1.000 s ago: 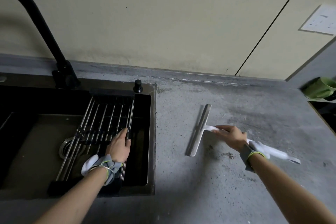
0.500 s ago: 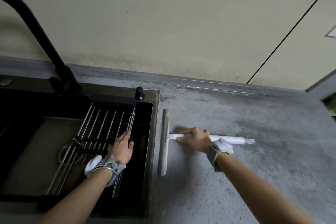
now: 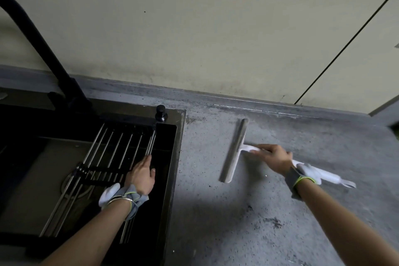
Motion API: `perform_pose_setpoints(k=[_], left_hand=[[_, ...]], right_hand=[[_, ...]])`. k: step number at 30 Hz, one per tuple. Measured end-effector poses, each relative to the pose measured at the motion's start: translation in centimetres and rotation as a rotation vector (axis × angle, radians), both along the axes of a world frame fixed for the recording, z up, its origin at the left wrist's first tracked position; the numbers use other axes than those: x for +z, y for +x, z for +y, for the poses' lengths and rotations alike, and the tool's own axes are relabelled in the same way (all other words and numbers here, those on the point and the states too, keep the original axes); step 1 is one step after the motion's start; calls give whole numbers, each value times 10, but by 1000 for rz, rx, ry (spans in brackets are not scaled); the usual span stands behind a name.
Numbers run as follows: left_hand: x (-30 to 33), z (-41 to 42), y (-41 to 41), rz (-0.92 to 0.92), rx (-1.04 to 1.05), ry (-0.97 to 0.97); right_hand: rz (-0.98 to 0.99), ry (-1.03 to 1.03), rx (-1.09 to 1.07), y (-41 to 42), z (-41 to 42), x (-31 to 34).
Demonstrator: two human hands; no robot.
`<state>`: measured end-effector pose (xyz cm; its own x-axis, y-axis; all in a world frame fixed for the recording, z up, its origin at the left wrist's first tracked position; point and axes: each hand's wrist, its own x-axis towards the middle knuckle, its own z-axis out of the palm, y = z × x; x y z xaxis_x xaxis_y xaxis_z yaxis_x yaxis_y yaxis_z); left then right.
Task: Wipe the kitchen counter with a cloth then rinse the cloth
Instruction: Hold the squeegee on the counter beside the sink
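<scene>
Right hand [image 3: 274, 157] grips a white squeegee [image 3: 234, 151] flat on the grey bench [image 3: 248, 222], fingers curled round its handle; left hand [image 3: 140, 176] rests on the sink rack [image 3: 112, 153], fingers straight together; no cloth visible; grit may smear, or scatter into the sink

One squeegee [image 3: 234, 151], two hands [image 3: 140, 176].

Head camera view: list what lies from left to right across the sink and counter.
Faucet → drying rack → left hand → round knob → squeegee blade → right hand, gripping the squeegee's handle.
</scene>
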<state>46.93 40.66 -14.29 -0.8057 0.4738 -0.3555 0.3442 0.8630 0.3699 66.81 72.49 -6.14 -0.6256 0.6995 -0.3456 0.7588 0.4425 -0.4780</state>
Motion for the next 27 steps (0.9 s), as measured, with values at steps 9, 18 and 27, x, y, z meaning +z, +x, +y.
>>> perform_pose_setpoints(k=[9, 18, 27], left_hand=[[7, 6, -5, 62, -25, -111], [13, 9, 0, 87, -44, -128], [11, 11, -4, 62, -34, -69]], right_hand=[[-97, 16, 210, -28, -13, -2], [-6, -72, 388, -77, -85, -15], [87, -92, 120, -64, -29, -8]])
